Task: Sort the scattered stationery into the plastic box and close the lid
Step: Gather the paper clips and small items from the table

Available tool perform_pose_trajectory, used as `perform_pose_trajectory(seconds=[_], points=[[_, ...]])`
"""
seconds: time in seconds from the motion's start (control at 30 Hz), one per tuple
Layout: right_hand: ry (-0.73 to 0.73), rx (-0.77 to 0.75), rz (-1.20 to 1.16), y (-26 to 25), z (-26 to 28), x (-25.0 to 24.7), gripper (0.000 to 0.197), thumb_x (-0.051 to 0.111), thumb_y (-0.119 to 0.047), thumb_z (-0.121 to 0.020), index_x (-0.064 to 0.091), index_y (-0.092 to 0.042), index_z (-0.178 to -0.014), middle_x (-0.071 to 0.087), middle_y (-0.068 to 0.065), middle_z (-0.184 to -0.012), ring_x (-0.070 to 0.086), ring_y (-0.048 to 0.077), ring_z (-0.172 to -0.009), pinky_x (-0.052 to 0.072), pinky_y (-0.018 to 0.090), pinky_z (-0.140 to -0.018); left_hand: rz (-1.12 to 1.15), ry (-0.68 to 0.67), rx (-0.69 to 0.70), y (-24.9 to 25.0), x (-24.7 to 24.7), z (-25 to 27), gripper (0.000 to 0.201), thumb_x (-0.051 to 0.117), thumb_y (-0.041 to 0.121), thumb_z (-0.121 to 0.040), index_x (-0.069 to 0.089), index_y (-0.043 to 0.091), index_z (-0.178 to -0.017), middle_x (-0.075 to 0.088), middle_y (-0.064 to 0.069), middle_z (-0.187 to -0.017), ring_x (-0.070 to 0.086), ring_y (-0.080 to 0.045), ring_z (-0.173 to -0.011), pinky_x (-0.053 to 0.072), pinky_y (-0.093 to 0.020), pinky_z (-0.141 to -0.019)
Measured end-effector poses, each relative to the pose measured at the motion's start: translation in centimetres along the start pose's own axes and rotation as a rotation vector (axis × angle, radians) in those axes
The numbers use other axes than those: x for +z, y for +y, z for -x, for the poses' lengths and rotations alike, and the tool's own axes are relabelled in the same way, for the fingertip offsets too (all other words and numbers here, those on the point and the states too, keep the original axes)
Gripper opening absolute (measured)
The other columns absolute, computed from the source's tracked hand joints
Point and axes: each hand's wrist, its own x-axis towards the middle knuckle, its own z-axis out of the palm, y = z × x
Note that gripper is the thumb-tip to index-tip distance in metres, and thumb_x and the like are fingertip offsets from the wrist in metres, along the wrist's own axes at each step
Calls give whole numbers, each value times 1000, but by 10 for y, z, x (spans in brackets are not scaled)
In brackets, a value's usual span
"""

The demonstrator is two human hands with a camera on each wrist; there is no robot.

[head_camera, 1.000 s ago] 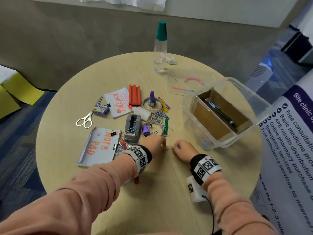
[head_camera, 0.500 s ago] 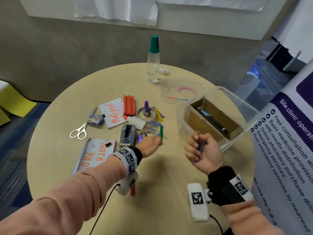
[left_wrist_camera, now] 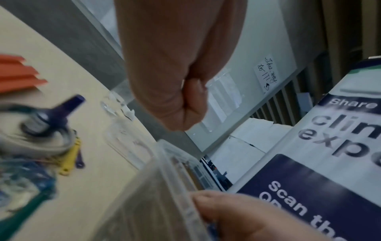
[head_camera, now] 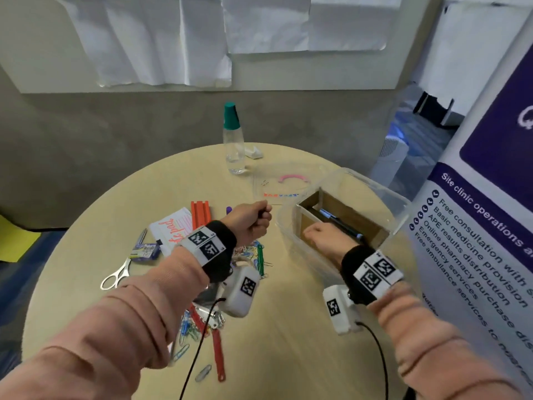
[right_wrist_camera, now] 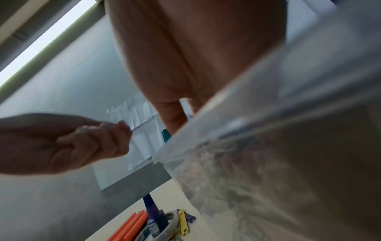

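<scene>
The clear plastic box [head_camera: 383, 194] with cardboard dividers stands open at the table's right, a dark pen [head_camera: 340, 223] inside. Its lid [head_camera: 277, 183] lies flat behind my left hand. My right hand [head_camera: 320, 238] reaches over the near wall into the front compartment, and the wall hides its fingertips. My left hand [head_camera: 264, 215] hovers in a fist just left of the box, pinching something small and dark that I cannot name. Loose paper clips [head_camera: 259, 255], scissors [head_camera: 116, 274], a notepad [head_camera: 173, 226] and orange sticks [head_camera: 200, 213] lie scattered under my left arm.
A green-capped bottle [head_camera: 233, 145] stands at the table's far edge. A printed banner [head_camera: 476, 226] rises close behind the box on the right. More clips and a red strip [head_camera: 217, 353] lie near the front under my left forearm.
Both hands lifted off the table. The right hand, which held a blue item, moved into the box. The left hand closed into a fist and rose toward the box.
</scene>
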Motion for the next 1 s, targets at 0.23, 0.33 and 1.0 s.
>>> perform_pose_trajectory(seconds=[0.23,0.33,1.0], points=[[248,-64,-197,19,15,3,29,38,-24,-99,59,-14,-115,60,4,-108,51,16,-98,35,25,-83,27,42,-13,0,66,-12,31,36,25,-99,38,12,-71,31,-3,-65,32,-12,-55,30,-20,-53],[490,-149,-325,35,21,0,26,40,-21,-97,62,-24,-84,65,-2,-87,59,16,-86,38,17,-62,-108,28,-14,-10,84,-15,26,35,32,-98,51,10,-95,42,-7,-74,42,-15,-64,36,-21,-61],[965,-551,-126,33,44,40,27,45,-12,-93,67,3,-87,62,19,-88,53,27,-89,46,50,-86,-823,191,171,-16,-95,66,19,49,19,-94,64,11,-103,62,5,-83,57,-5,-68,42,-10,-53]])
